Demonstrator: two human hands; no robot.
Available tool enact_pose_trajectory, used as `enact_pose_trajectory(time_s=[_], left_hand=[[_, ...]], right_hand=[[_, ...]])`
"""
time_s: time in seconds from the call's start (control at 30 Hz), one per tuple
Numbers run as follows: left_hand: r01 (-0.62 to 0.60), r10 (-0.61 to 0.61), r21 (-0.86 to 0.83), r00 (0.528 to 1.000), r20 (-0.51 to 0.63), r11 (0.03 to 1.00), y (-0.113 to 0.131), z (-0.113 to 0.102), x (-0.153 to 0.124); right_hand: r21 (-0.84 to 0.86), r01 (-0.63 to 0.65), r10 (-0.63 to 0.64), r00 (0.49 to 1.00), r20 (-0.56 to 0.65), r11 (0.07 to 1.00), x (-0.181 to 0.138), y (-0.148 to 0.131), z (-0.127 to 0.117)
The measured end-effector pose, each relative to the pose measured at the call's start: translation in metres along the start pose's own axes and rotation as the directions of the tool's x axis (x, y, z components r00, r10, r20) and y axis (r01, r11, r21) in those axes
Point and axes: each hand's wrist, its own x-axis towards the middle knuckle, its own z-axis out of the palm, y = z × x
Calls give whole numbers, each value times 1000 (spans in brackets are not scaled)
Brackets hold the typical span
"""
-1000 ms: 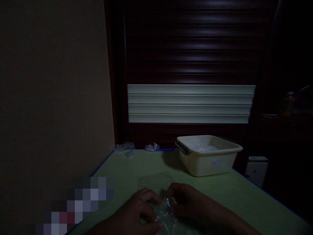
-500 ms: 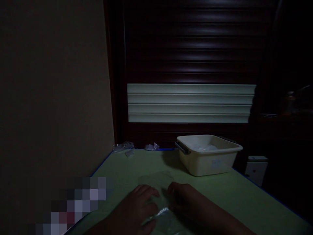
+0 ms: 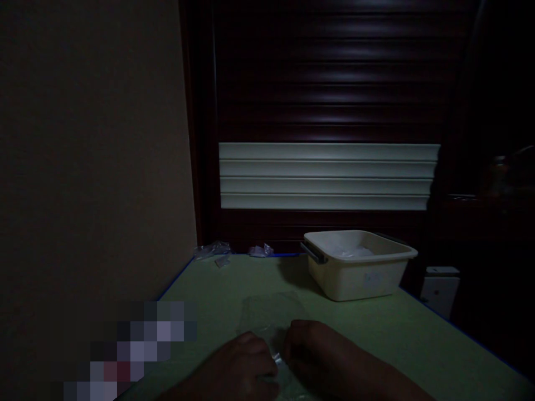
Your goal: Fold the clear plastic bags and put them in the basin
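A clear plastic bag lies flat on the green tabletop, its near part passing between my hands. My left hand is closed at the bag's left side, fingers curled in toward the thumb on the film. Opposite it, my right hand is curled with its fingertips pinched at the bag's right side. A shiny crease of film shows in the narrow gap between them. The fingertips of the right hand are mostly in shadow.
A cream plastic tub with dark handles, holding clear film, stands at the back right. Crumpled clear bags lie along the back left edge. A wall borders the left side. Beyond the right edge stands a white box.
My left hand has closed from spread fingers to a curl and moved slightly nearer the right hand. My right hand has lowered a little. The tub has not moved.
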Motion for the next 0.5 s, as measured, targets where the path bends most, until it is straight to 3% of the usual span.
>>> enact_pose_trajectory(time_s=[0.27, 0.5], left_hand=[[13, -9, 75, 999, -46, 997, 0, -2, 0], [30, -30, 52, 1000, 4, 998, 0, -9, -3]], right_hand=[[-79, -90, 86, 995, -57, 993, -2, 13, -2], [-59, -185, 180, 980, -85, 981, -3, 20, -9]])
